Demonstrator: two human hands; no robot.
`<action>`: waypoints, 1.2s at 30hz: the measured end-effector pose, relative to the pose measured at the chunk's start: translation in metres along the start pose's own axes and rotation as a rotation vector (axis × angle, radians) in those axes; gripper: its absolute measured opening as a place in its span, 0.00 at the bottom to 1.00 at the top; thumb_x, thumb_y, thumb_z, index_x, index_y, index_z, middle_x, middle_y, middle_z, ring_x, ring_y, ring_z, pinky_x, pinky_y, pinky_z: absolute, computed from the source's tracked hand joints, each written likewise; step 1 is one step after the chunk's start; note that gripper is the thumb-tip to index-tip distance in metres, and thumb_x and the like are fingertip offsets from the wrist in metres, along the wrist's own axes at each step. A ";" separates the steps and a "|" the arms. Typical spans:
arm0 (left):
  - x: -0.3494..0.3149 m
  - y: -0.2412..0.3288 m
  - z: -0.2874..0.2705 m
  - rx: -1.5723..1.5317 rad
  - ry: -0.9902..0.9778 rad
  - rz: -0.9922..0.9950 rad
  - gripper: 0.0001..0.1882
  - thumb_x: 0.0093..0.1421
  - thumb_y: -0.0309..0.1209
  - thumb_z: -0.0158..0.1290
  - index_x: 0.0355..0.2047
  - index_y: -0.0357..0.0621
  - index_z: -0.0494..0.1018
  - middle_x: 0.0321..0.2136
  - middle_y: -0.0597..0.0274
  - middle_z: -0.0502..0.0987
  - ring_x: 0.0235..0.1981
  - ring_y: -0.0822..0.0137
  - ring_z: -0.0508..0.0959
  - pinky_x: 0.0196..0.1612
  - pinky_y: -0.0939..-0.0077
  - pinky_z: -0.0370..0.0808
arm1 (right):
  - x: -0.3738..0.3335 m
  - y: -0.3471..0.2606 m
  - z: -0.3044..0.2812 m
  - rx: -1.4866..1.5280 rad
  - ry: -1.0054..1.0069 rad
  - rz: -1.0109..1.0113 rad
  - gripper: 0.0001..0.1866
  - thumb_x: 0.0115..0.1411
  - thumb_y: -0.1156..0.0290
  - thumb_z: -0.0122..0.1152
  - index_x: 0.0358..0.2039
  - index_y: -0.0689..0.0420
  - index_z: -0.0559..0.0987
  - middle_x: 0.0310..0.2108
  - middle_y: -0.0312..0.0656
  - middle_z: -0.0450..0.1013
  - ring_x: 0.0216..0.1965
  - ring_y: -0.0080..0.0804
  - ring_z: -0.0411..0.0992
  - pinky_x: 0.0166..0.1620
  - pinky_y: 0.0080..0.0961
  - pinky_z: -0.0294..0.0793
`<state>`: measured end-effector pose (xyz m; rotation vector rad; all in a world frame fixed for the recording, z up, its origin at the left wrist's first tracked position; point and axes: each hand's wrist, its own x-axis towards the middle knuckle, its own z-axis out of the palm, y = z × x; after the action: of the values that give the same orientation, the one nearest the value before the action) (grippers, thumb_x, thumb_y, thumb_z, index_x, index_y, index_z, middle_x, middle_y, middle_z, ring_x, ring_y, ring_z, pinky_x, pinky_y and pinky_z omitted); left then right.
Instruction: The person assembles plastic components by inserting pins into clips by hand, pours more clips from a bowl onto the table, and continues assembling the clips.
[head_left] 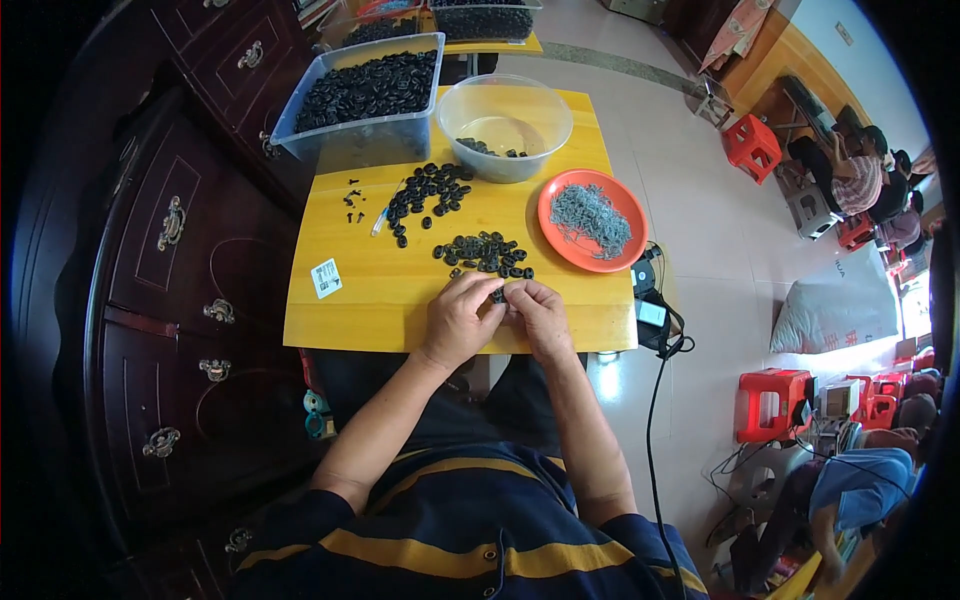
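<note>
Over the near edge of the yellow table, my left hand pinches a small black plastic part between thumb and fingers. My right hand meets it from the other side, its thumb and forefinger closed at the same part. Whether something smaller sits in the right fingertips is too small to tell. Just beyond my fingers lies a loose pile of small black oval parts. Another pile of them spreads farther back. To the right, an orange-red plate holds a heap of small grey metal pieces.
A clear round tub with some black parts and a large bin full of them stand at the back. A white label lies at left. Dark cabinets border the left side; a black cable hangs at right. Other people sit farther right.
</note>
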<state>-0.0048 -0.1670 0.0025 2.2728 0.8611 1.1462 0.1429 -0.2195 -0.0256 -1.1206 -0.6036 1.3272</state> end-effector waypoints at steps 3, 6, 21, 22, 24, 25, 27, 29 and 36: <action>0.001 0.000 0.001 -0.002 0.005 0.008 0.16 0.50 0.23 0.62 0.42 0.40 0.78 0.38 0.56 0.80 0.39 0.54 0.81 0.42 0.64 0.80 | 0.002 0.002 0.000 0.001 0.015 -0.019 0.09 0.67 0.68 0.59 0.34 0.60 0.81 0.28 0.30 0.75 0.29 0.15 0.70 0.34 0.16 0.71; 0.003 0.003 0.000 0.018 -0.015 0.000 0.16 0.51 0.23 0.62 0.42 0.40 0.78 0.38 0.56 0.80 0.39 0.54 0.82 0.42 0.64 0.80 | 0.000 0.001 0.003 0.011 0.036 -0.037 0.09 0.66 0.69 0.59 0.33 0.60 0.81 0.27 0.29 0.74 0.28 0.14 0.69 0.33 0.15 0.69; 0.008 0.000 0.003 -0.013 -0.017 -0.015 0.12 0.51 0.22 0.61 0.38 0.40 0.79 0.35 0.56 0.81 0.37 0.54 0.82 0.40 0.64 0.80 | 0.001 0.007 0.004 0.084 0.086 -0.082 0.09 0.66 0.70 0.59 0.29 0.58 0.79 0.24 0.27 0.71 0.25 0.13 0.66 0.31 0.14 0.66; 0.008 0.000 0.003 0.011 -0.004 0.017 0.12 0.51 0.23 0.61 0.37 0.40 0.79 0.35 0.56 0.81 0.36 0.54 0.82 0.40 0.65 0.80 | 0.001 0.006 0.005 0.093 0.091 -0.071 0.09 0.66 0.70 0.59 0.28 0.58 0.79 0.24 0.27 0.72 0.25 0.13 0.66 0.31 0.14 0.66; 0.008 -0.002 0.003 0.035 0.010 0.048 0.11 0.51 0.23 0.61 0.37 0.40 0.79 0.35 0.56 0.81 0.35 0.54 0.82 0.39 0.65 0.80 | 0.000 0.005 0.007 0.074 0.102 -0.071 0.09 0.65 0.70 0.59 0.28 0.58 0.79 0.24 0.28 0.72 0.26 0.13 0.66 0.31 0.14 0.66; 0.008 -0.004 0.004 0.034 0.015 0.054 0.11 0.51 0.23 0.61 0.36 0.39 0.79 0.35 0.56 0.81 0.35 0.54 0.82 0.39 0.65 0.80 | 0.000 0.005 0.008 0.054 0.113 -0.070 0.09 0.65 0.70 0.59 0.28 0.58 0.79 0.24 0.28 0.72 0.26 0.14 0.67 0.31 0.15 0.67; 0.007 -0.006 0.005 0.033 0.020 0.061 0.10 0.51 0.23 0.61 0.36 0.39 0.79 0.35 0.56 0.81 0.35 0.55 0.82 0.39 0.65 0.80 | 0.000 0.005 0.008 0.070 0.108 -0.068 0.09 0.65 0.70 0.59 0.28 0.58 0.79 0.24 0.28 0.72 0.26 0.14 0.67 0.32 0.15 0.67; 0.007 -0.007 0.004 0.047 0.009 0.088 0.09 0.52 0.23 0.60 0.35 0.39 0.79 0.34 0.56 0.81 0.35 0.55 0.82 0.39 0.65 0.80 | 0.000 0.006 0.006 0.087 0.105 -0.067 0.09 0.65 0.70 0.59 0.28 0.58 0.79 0.25 0.29 0.72 0.26 0.14 0.68 0.32 0.15 0.68; 0.005 -0.004 0.004 -0.005 0.013 0.050 0.11 0.53 0.23 0.61 0.38 0.39 0.79 0.35 0.56 0.81 0.34 0.57 0.82 0.36 0.66 0.80 | -0.003 -0.001 0.009 0.035 0.106 -0.035 0.09 0.66 0.69 0.58 0.29 0.58 0.78 0.24 0.29 0.72 0.26 0.15 0.67 0.32 0.16 0.67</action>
<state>-0.0001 -0.1609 0.0003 2.2973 0.8100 1.1853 0.1354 -0.2194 -0.0203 -1.1393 -0.5186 1.2358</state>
